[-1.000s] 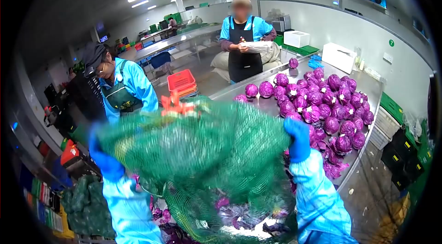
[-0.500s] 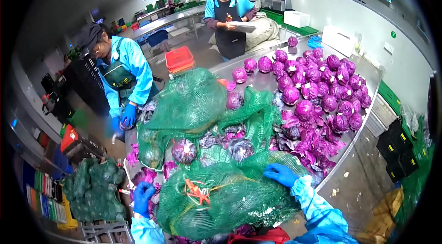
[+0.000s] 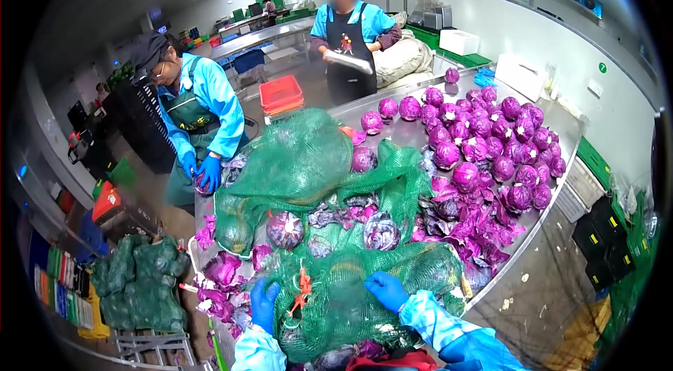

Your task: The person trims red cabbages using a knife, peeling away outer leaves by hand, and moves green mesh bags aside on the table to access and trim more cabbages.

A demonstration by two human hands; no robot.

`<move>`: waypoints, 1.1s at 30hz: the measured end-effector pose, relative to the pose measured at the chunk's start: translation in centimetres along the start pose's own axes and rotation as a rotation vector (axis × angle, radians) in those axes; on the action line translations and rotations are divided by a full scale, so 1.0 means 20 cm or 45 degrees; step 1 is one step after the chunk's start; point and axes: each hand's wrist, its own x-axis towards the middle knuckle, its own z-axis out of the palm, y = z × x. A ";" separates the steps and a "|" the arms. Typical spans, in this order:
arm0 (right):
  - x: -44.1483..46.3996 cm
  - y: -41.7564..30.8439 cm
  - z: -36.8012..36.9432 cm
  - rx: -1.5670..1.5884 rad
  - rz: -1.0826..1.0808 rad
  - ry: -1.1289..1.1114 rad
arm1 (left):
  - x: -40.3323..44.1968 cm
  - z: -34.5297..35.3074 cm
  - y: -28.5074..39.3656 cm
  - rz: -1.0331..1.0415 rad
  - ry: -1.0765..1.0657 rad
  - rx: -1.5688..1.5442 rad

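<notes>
A green mesh bag (image 3: 336,308) with cabbages showing dimly through it lies in front of me on the metal table. An orange-red tie (image 3: 301,292) sits on its left part. My left hand (image 3: 263,306), in a blue glove, is at the bag's left edge, thumb and fingers apart. My right hand (image 3: 387,292), also blue-gloved, rests over the top of the bag with fingers extended to the left. Neither hand visibly holds anything. Just beyond the bag lie a red cabbage (image 3: 284,229) and a darker cabbage (image 3: 381,231).
Another filled mesh bag (image 3: 294,150) lies farther back. Many trimmed red cabbages (image 3: 484,129) and loose purple leaves (image 3: 477,224) cover the right side. One co-worker (image 3: 203,112) handles a cabbage at left; another person (image 3: 347,35) stands behind the table. A red crate (image 3: 280,93) stands beyond.
My hands have come closer together, the left moving right and the right moving left. The near bag's left side has shifted inward. The standing person's held item is now tilted lower.
</notes>
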 end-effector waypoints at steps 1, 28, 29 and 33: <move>0.03 -0.02 -0.01 0.147 0.068 -0.008 | 0.04 0.03 0.08 -0.018 -0.015 -0.187; 0.42 -0.59 -0.29 0.885 -0.221 0.180 | 0.34 -0.37 -0.01 0.395 0.168 0.454; 0.45 -0.59 -0.31 0.944 -0.218 0.172 | 0.23 -0.55 -0.27 0.217 0.204 0.494; 0.52 -0.58 -0.34 1.101 -0.246 0.162 | -0.25 -0.69 -0.72 -0.203 0.125 0.315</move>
